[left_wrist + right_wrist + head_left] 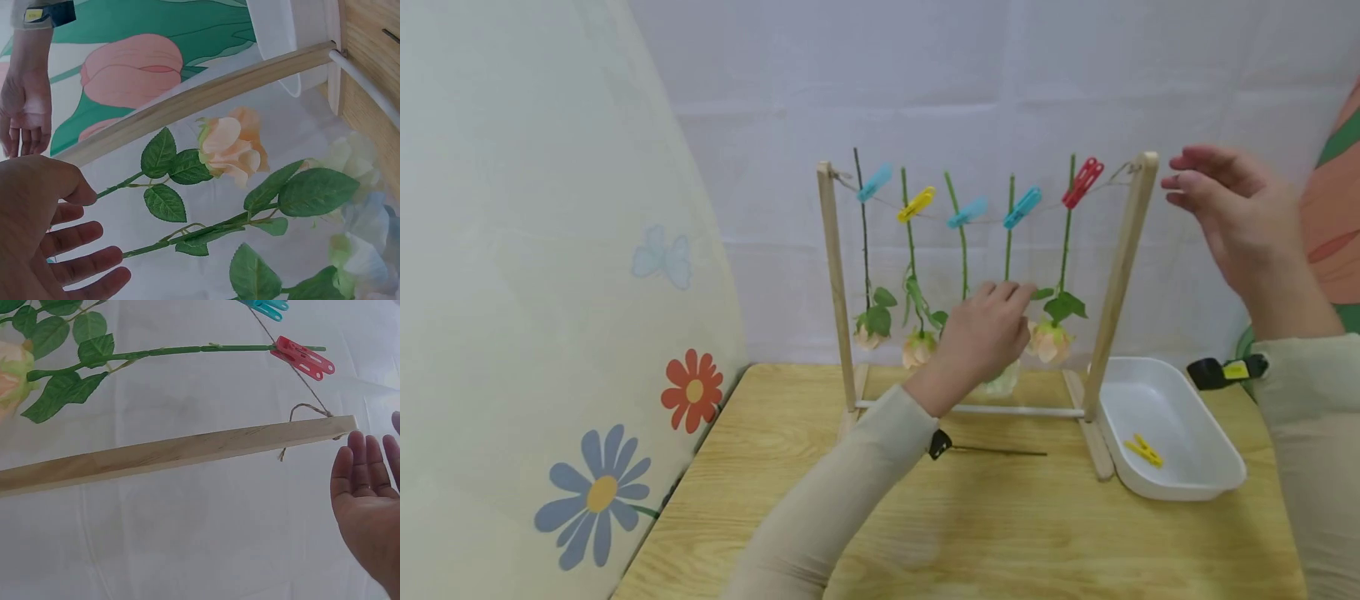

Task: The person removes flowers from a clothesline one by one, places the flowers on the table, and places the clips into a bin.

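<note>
In the head view, my left hand (988,333) is before the hanging roses and hides parts of the middle ones. The left wrist view shows its fingers loosely spread beside green stems, with no grip visible; whether they touch is unclear. A peach rose (231,147) and a pale rose (353,159) hang near it. My right hand (1243,217) is raised beside the right post's top, fingers relaxed and holding nothing. Nearest to it, a red clothespin (303,357) pins a rose stem to the string. Yellow (916,204) and blue clothespins (1022,208) pin other stems.
The wooden frame (1122,283) stands on a wood-grain table (1000,517), a white bar joining its posts low down. At right, a white tray (1187,433) contains yellow clothespin pieces (1144,451). A thin dark stick (1000,451) lies in front of the frame.
</note>
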Demonstrator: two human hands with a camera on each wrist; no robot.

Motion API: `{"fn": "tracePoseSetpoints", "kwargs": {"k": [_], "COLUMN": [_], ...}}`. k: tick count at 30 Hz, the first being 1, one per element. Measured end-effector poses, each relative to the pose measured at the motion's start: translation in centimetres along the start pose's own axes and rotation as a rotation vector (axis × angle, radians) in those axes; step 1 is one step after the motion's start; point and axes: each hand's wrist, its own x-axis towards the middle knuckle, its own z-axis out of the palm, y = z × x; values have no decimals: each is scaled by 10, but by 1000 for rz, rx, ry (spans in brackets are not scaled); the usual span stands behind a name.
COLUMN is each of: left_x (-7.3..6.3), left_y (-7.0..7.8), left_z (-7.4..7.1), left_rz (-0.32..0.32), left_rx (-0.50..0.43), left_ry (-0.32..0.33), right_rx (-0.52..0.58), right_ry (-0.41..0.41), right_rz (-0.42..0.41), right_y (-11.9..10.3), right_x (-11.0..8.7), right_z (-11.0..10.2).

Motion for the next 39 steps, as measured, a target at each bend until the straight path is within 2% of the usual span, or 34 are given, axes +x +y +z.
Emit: {"fn": "tracePoseSetpoints", "kwargs": {"k": [4, 7, 14, 16, 20, 26, 31, 33, 39], "left_x": [11, 19, 37, 42, 49, 58, 60, 61, 66], "left_y": [-2, -3, -3, -4, -3, 1, 2, 2, 4], "left_z": [-1, -2, -4, -4, 0, 9, 18, 20, 25], "left_rz": [-40, -76, -218, -252, -290, -333, -351, -351, -354], "left_rx": [-161, -276, -498, -561, -678, -790, -846, -867, -921], "left_ry": [5, 3, -103, -111, -89, -47, -20, -8, 28], "right_rx": [-47, -84, -207, -210, -187, -239, -334, -399, -709], "right_ry": [-7, -27, -49, -62, -95, -163, -194, -205, -249], "right_rz": [23, 6, 24, 37, 50, 28, 61, 86, 145], "right_y": [-5, -8, -15, -17, -18, -8, -1, -1, -3], "right_x": [5, 8, 20, 24, 31, 41, 46, 47, 53], "right_z": [8, 14, 26, 28, 31, 30, 29, 29, 33]}}
